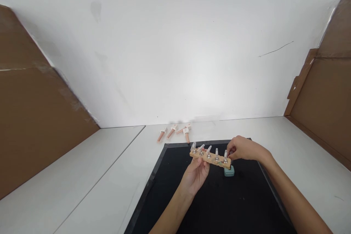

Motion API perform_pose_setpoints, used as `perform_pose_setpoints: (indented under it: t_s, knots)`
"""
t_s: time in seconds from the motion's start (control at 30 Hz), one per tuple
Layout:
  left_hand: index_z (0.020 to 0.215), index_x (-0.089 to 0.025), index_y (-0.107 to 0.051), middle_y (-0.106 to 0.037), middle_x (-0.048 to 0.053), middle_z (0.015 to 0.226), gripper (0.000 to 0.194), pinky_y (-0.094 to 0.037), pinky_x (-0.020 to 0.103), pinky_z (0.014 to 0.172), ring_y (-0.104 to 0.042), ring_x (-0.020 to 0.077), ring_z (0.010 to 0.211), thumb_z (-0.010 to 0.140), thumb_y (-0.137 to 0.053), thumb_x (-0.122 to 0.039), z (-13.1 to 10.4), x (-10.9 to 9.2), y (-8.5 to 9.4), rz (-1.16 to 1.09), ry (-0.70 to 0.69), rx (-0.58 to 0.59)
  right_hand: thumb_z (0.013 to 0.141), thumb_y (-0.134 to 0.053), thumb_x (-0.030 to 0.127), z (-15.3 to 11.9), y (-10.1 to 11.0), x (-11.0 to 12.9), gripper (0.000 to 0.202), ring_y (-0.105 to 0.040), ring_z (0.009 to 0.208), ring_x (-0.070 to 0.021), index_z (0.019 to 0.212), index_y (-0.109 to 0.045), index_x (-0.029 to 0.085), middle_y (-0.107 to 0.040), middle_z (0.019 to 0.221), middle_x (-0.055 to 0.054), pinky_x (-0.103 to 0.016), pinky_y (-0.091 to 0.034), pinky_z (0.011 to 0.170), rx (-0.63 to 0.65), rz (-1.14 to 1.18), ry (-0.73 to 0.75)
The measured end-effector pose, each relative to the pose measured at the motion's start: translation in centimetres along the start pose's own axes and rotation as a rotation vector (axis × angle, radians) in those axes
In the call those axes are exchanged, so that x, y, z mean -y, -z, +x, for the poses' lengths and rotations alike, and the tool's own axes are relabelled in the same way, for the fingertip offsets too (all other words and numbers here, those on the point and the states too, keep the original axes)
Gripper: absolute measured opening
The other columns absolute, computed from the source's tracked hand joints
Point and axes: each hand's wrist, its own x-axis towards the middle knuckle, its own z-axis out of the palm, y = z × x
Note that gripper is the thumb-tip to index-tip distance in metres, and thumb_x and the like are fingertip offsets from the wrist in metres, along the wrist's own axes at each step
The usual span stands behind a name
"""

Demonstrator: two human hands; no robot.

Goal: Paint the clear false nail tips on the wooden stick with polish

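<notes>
My left hand [196, 173] is closed on a wooden strip [212, 158], holding it tilted above the black mat. Along the strip stand several clear nail-shaped tips [208, 151] on small silver mounts. At the strip's right end is my right hand [236, 148], its fingers pinched together close to the last clear tip; what they hold, if anything, is too small to make out. Just below that end sits a small teal box [229, 171], its upper part partly hidden by the strip.
A black mat [208, 197] with a grey border lies on the white table [109, 179]. Beyond its back edge are several pink-handled pieces with white tags [161, 135]. Brown cardboard panels stand at left [41, 117] and right [326, 106], with a white wall behind.
</notes>
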Motion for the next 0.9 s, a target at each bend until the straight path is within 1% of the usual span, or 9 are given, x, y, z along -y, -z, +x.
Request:
perform_pose_setpoints:
  t_s: [0.07,0.23,0.33,0.5,0.7,0.9]
  knots:
    - [0.09,-0.019,-0.065,-0.069,0.0,0.08,0.027,-0.051,0.008,0.057,-0.066,0.0056,0.068,0.074,-0.054,-0.001,0.0,-0.1,-0.1,-0.003,0.0,0.003,0.063,-0.061,0.015,0.3,-0.4,0.0,0.013,-0.044,0.047,-0.0123,0.061,-0.073,0.018,-0.055,0.051,0.001,-0.023,-0.028,0.044,0.011,-0.011,-0.005]
    - [0.083,-0.017,-0.066,-0.069,0.001,0.078,0.023,-0.05,0.007,0.057,-0.065,0.0055,0.067,0.073,-0.054,0.0,-0.1,-0.4,-0.4,-0.016,0.018,-0.008,0.058,-0.065,0.011,0.9,-1.2,0.1,0.01,-0.045,0.046,-0.0121,0.054,-0.071,0.019,-0.056,0.049,0.002,-0.022,-0.026,0.041,0.056,-0.031,-0.029]
    - [0.084,-0.018,-0.066,-0.069,0.001,0.076,0.022,-0.05,0.006,0.057,-0.065,0.0051,0.066,0.072,-0.056,-0.002,-0.1,-0.4,-0.4,-0.006,0.008,0.001,0.055,-0.067,0.009,1.0,-1.4,-0.1,0.01,-0.047,0.046,-0.0124,0.053,-0.071,0.018,-0.056,0.049,0.002,-0.022,-0.027,0.042,0.074,-0.036,-0.034]
    - [0.094,-0.02,-0.065,-0.068,0.0,0.079,0.028,-0.05,0.007,0.058,-0.065,0.0051,0.067,0.073,-0.057,-0.004,0.0,-0.4,0.1,0.017,-0.001,0.018,0.061,-0.064,0.013,0.4,-0.4,-0.1,0.01,-0.046,0.046,-0.0124,0.058,-0.072,0.019,-0.055,0.052,0.001,-0.023,-0.027,0.043,0.044,-0.032,-0.021]
    - [0.088,-0.018,-0.066,-0.068,0.002,0.08,0.024,-0.051,0.009,0.059,-0.065,0.0064,0.069,0.073,-0.056,-0.002,0.0,-0.4,0.1,0.003,0.003,0.02,0.067,-0.061,0.021,-0.8,0.7,0.0,0.011,-0.042,0.047,-0.0122,0.063,-0.072,0.02,-0.052,0.055,0.001,-0.024,-0.027,0.042,-0.03,-0.022,-0.017]
    - [0.087,-0.017,-0.066,-0.068,0.002,0.078,0.025,-0.05,0.008,0.057,-0.065,0.0064,0.069,0.072,-0.056,0.0,0.0,-0.4,0.0,-0.028,0.016,-0.008,0.068,-0.06,0.02,-0.9,0.9,0.1,0.012,-0.041,0.048,-0.0118,0.063,-0.071,0.019,-0.051,0.055,0.001,-0.024,-0.029,0.044,-0.036,-0.004,-0.005]
